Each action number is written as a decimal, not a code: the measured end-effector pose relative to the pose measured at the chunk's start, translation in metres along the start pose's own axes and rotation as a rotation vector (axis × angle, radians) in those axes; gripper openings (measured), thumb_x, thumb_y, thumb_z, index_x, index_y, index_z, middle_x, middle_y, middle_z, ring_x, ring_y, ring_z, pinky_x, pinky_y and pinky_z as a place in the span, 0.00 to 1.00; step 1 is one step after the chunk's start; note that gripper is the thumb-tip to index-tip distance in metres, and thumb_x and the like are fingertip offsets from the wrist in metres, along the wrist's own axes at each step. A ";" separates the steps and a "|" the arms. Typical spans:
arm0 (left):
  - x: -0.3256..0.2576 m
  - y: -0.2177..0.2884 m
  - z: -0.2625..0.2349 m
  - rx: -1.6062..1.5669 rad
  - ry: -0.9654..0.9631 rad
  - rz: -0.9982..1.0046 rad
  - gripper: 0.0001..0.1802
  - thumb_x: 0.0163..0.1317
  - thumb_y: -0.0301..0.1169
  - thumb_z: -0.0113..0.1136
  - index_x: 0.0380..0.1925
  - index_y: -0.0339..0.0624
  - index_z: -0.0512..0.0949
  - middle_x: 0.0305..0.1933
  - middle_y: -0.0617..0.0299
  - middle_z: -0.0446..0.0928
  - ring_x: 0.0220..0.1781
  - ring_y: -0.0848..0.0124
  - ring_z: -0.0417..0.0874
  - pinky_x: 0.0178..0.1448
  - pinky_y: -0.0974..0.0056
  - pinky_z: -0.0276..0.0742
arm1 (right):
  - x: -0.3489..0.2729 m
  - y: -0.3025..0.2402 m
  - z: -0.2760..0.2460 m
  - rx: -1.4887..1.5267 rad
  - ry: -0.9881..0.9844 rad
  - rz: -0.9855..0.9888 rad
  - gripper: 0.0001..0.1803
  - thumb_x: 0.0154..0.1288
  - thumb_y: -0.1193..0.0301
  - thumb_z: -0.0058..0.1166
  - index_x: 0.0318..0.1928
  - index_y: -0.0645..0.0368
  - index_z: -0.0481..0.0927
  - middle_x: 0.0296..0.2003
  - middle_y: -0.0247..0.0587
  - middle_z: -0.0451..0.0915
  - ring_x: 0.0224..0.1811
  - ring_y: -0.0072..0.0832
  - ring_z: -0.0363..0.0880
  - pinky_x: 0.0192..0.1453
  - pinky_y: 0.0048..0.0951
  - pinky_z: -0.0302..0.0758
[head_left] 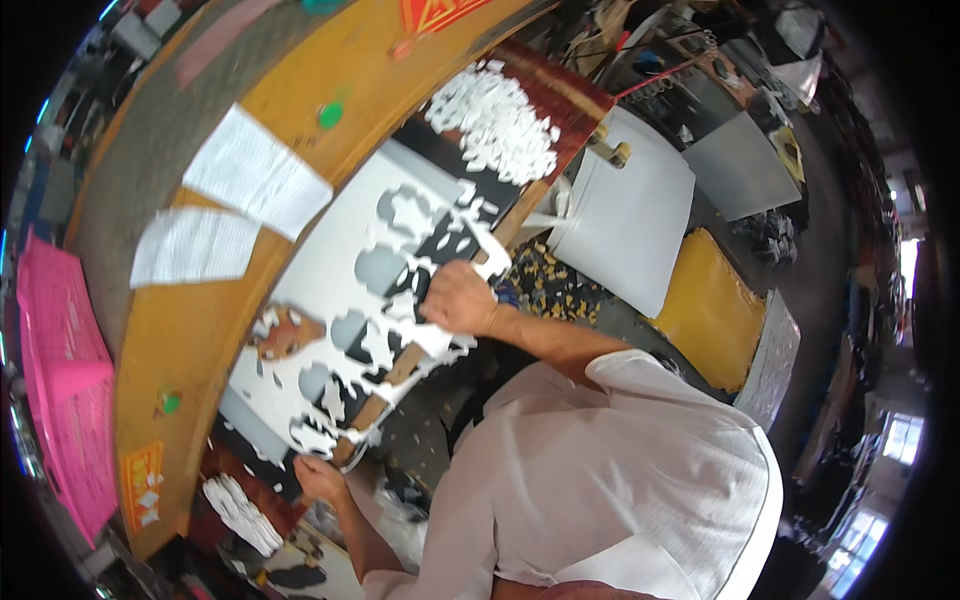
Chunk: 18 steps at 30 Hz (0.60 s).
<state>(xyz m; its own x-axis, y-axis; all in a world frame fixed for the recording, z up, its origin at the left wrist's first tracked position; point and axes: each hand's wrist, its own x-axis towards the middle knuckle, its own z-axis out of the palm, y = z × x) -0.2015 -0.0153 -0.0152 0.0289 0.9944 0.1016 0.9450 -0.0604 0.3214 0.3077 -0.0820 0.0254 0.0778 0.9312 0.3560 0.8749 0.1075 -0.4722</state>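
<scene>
A thin white sheet with rounded cut-outs lies under the long yellow-orange metal beam, its far edge running close beside it. The near edge is ragged with narrow strips; between it and the person's white-shirted torso, a gap opens onto the floor. The bare right hand rests at this edge, fingers curled; I cannot tell whether they grip it. The bare left hand is at the near corner on the person's left, fingers bent; their hold is hidden too.

Grey and black show through the cut-outs. Beyond the sheet's right end, small white pieces heap on a dark red surface; beyond its left end sits a bundle of white strips. A yellow slab stands behind the right arm, a pink plastic crate past the beam.

The sheet's long axis slants from lower left to upper right, roughly along the beam.
</scene>
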 end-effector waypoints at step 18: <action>-0.047 0.197 0.056 0.465 -0.201 -0.079 0.31 0.70 0.48 0.61 0.61 0.33 0.74 0.57 0.37 0.80 0.50 0.36 0.82 0.53 0.36 0.77 | 0.102 0.587 -0.369 1.050 1.007 1.051 0.07 0.75 0.69 0.59 0.45 0.60 0.83 0.37 0.39 0.86 0.35 0.28 0.86 0.43 0.33 0.87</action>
<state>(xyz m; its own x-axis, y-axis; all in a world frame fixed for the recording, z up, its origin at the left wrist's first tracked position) 0.0017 -0.0694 -0.0098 -0.0296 0.9942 -0.1039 0.9904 0.0152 -0.1371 1.0058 -0.0526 0.0815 0.9271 0.2427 -0.2857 -0.3355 0.1974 -0.9211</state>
